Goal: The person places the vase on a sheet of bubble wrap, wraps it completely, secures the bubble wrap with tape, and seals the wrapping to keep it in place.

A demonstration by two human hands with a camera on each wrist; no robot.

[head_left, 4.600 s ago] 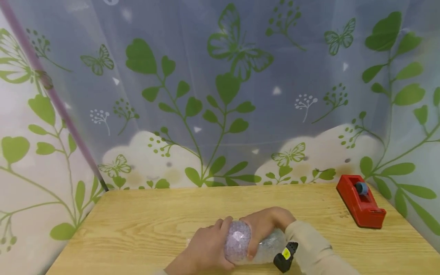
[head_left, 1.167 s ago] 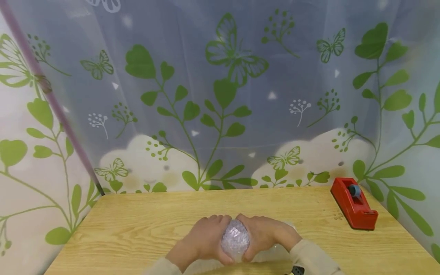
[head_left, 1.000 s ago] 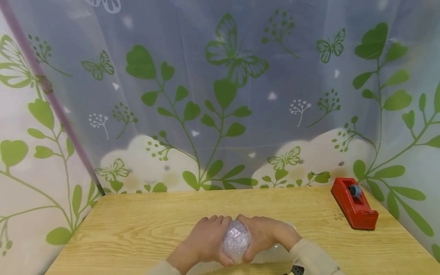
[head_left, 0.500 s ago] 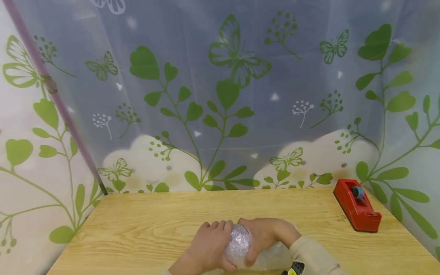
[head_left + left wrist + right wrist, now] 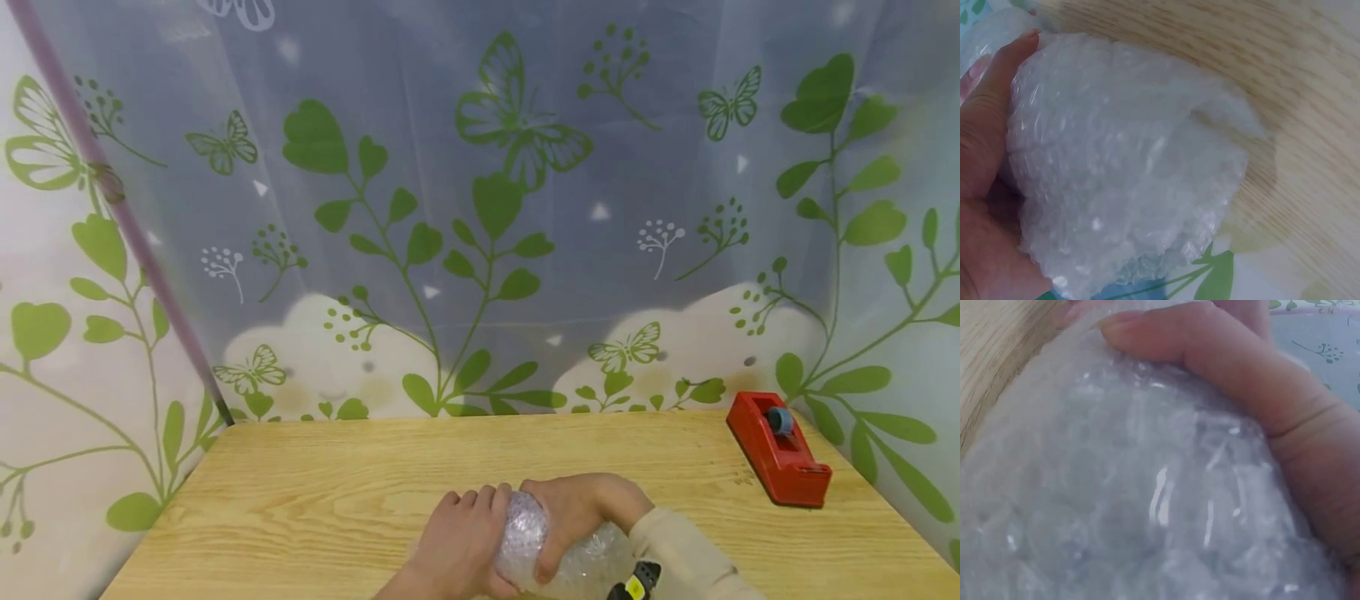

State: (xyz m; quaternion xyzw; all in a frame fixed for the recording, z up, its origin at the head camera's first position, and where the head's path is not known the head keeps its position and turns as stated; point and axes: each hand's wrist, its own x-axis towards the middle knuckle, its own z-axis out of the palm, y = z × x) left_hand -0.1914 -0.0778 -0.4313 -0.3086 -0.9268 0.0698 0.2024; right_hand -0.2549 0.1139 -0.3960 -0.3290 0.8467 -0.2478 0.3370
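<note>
A bundle of clear bubble wrap (image 5: 522, 533) is held between both hands near the front of the table; what lies inside it is hidden. My left hand (image 5: 463, 542) grips its left side, fingers bent over the top. From the right, my right hand (image 5: 581, 512) grips it, with the thumb across the near side. In the left wrist view a loose flap of bubble wrap (image 5: 1147, 162) stands out past the left hand (image 5: 991, 125). The right wrist view has crinkled bubble wrap (image 5: 1116, 475) beneath the right thumb (image 5: 1210, 347).
A red tape dispenser (image 5: 780, 454) with a blue roll stands at the back right of the wood-grain table (image 5: 337, 492). Behind the table hangs a leaf-and-butterfly curtain (image 5: 420, 125). A black and yellow wrist device (image 5: 636, 583) sits by the right cuff.
About a second ago the bundle's rounded part faced up between both hands. Since then the right wrist has bent higher, and more of the wrap shows beneath it. Both hands keep their hold.
</note>
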